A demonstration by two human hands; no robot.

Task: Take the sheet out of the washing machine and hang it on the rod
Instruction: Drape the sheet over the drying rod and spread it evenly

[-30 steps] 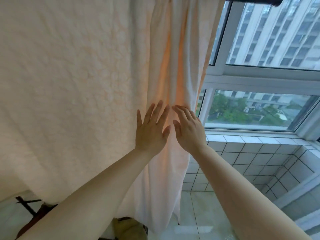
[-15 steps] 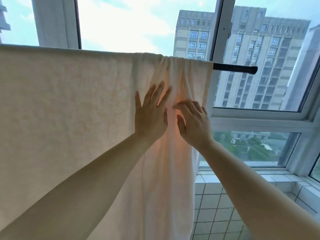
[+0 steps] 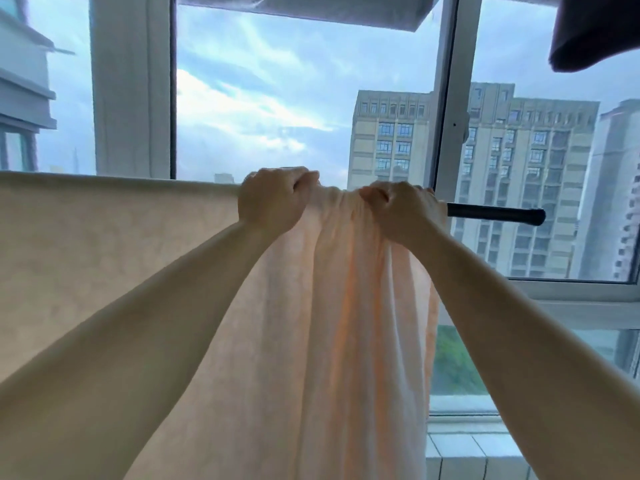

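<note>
From the head view, the pale sheet (image 3: 104, 271) hangs draped over the black rod (image 3: 495, 214) before the window (image 3: 446, 98); the left hand (image 3: 273, 199) and right hand (image 3: 401, 213) each clutch its bunched top edge

arms: both raised, outstretched | left grip (image 3: 272, 199): curled, clutching | right grip (image 3: 398, 211): apparently pinching, fingers partly hidden

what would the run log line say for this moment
sheet: draped over rod | left hand: grips bunched top edge | right hand: grips bunched top edge
</note>
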